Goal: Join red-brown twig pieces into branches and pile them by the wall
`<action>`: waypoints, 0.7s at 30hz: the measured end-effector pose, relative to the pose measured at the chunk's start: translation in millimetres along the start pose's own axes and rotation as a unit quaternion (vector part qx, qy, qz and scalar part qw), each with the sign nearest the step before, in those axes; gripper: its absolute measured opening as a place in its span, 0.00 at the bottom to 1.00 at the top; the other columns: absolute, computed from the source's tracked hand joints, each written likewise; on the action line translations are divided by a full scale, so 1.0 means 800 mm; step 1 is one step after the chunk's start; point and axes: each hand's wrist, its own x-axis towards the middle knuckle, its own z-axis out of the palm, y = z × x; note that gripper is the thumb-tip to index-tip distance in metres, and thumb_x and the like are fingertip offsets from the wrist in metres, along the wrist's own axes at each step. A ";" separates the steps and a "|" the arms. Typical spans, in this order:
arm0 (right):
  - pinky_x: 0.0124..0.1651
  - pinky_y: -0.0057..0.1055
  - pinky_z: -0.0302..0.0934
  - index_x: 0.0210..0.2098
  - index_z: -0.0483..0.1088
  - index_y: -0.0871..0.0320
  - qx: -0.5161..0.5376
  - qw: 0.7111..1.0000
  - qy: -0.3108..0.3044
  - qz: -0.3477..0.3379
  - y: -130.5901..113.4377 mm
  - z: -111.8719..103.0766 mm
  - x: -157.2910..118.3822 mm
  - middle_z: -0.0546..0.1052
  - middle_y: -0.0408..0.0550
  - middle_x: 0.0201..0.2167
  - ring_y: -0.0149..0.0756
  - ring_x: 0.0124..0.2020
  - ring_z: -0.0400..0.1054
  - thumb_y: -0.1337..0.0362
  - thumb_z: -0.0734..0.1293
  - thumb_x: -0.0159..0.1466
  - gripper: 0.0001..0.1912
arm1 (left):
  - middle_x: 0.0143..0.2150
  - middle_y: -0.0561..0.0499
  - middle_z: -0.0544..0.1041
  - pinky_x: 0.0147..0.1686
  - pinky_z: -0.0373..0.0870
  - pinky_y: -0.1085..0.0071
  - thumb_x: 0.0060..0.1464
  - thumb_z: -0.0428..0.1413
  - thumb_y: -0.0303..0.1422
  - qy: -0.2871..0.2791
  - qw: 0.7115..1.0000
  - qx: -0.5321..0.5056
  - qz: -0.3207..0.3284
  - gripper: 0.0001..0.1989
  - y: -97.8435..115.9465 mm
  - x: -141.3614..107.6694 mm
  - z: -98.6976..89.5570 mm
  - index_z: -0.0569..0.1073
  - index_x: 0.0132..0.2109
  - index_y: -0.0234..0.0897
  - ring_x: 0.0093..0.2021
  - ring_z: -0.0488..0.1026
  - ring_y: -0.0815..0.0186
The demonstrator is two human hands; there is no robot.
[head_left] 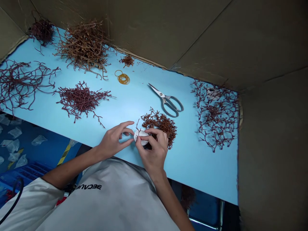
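Above the table's front edge, my right hand [154, 149] is closed on a small white disc [141, 132]. A thin reddish-brown twig [138, 124] rises from the disc beside my thumb and index finger; where it meets the disc is partly hidden by my fingers. My left hand [115, 138] is at the disc's left side with fingers apart, the thumb and a fingertip close to its rim; whether they touch it I cannot tell. Directly beyond my right hand lies a heap of short brown twig pieces [166, 123], partly covered by that hand.
Grey-handled scissors [167, 99] lie beyond the heap, with yellow rubber bands [123, 79] farther left. Branched twigs [216, 115] spread at the right. Twig piles [80, 99] and a large brown bundle [84, 45] occupy the left. Cardboard walls [204, 38] border the light-blue table [202, 173].
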 end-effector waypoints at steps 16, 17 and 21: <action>0.47 0.43 0.63 0.32 0.75 0.54 0.005 1.000 0.011 -0.010 -0.004 -0.001 -0.002 0.79 0.48 0.42 0.43 0.45 0.73 0.71 0.74 0.65 0.08 | 0.44 0.52 0.85 0.38 0.75 0.75 0.64 0.63 0.28 -0.002 1.000 -0.013 -0.002 0.28 0.001 -0.001 -0.001 0.65 0.68 0.44 0.38 0.79 0.69; 0.47 0.44 0.63 0.32 0.75 0.54 0.005 1.000 0.016 -0.009 -0.003 -0.004 -0.002 0.79 0.48 0.42 0.43 0.45 0.73 0.71 0.74 0.65 0.08 | 0.44 0.52 0.85 0.38 0.75 0.75 0.64 0.63 0.28 -0.003 1.000 -0.015 -0.005 0.28 0.001 -0.002 -0.001 0.65 0.68 0.44 0.38 0.78 0.69; 0.46 0.42 0.66 0.34 0.77 0.53 0.054 0.997 0.036 0.036 0.008 -0.021 0.006 0.77 0.48 0.43 0.41 0.44 0.73 0.69 0.74 0.66 0.05 | 0.45 0.51 0.85 0.38 0.76 0.76 0.65 0.63 0.29 0.002 0.999 -0.039 -0.024 0.26 0.003 -0.001 -0.003 0.67 0.66 0.42 0.36 0.78 0.70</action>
